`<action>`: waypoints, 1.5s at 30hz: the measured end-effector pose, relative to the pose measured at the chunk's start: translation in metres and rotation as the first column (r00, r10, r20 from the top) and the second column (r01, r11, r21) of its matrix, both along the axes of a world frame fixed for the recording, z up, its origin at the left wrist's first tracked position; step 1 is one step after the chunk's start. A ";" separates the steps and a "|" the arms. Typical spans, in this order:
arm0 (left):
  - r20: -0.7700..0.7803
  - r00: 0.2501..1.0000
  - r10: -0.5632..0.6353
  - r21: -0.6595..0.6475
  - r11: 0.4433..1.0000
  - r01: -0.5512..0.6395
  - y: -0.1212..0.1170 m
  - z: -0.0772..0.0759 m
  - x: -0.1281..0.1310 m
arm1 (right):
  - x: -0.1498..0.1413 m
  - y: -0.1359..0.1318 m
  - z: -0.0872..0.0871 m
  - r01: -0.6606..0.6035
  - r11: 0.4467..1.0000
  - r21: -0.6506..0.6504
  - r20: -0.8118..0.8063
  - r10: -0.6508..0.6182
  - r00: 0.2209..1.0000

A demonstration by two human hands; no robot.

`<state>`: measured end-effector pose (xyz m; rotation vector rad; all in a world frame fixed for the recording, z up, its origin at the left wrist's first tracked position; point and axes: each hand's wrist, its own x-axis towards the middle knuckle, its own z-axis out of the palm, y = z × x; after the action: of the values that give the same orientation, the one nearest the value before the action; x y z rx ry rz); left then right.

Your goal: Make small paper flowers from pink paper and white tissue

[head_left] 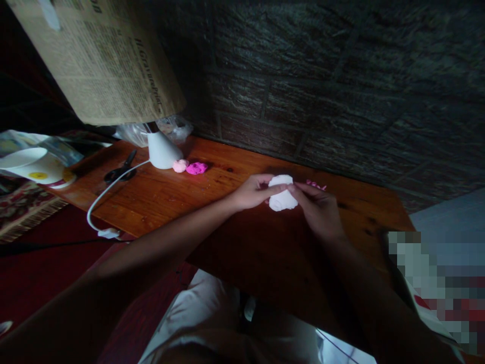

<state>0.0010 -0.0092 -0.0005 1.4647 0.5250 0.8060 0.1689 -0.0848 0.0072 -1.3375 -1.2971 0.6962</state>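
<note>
A flattened white lump of modelling clay (282,198) is held above the wooden table (166,202) between both hands. From its left side my left hand (253,192) grips it, thumb laid across the face and fingers behind. My right hand (320,207) pinches its right edge, the thumb close to the other thumb. Small pink pieces (316,185) lie on the table just behind my right hand. Farther left, a pale pink lump (181,166) touches a bright magenta lump (196,168) beside the lamp's foot.
A lamp with a white base (162,150) and newsprint-patterned shade (109,65) stands at the back left. Its white cable (99,194) hangs over the front edge. Black scissors (121,172) and a paper cup (36,167) are farther left. A dark brick wall (322,91) rises behind the table.
</note>
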 end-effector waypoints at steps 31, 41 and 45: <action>-0.072 0.993 -0.093 0.042 0.994 0.096 -0.001 0.000 -0.001 | 0.015 0.000 0.003 -0.034 0.999 -0.033 0.264 0.042 0.964; -0.036 0.986 -0.163 0.003 0.987 0.163 -0.004 0.000 -0.003 | -0.004 -0.009 0.013 -0.236 0.967 -0.098 -0.004 0.236 0.972; -0.001 0.986 -0.168 -0.001 0.986 0.168 -0.005 0.000 -0.003 | -0.008 -0.011 0.014 -0.206 0.975 -0.087 -0.026 0.204 0.979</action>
<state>-0.0017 -0.0147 -0.0003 1.4875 0.3965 0.6717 0.1610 -0.0954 0.0211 -1.2769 -1.4174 0.9160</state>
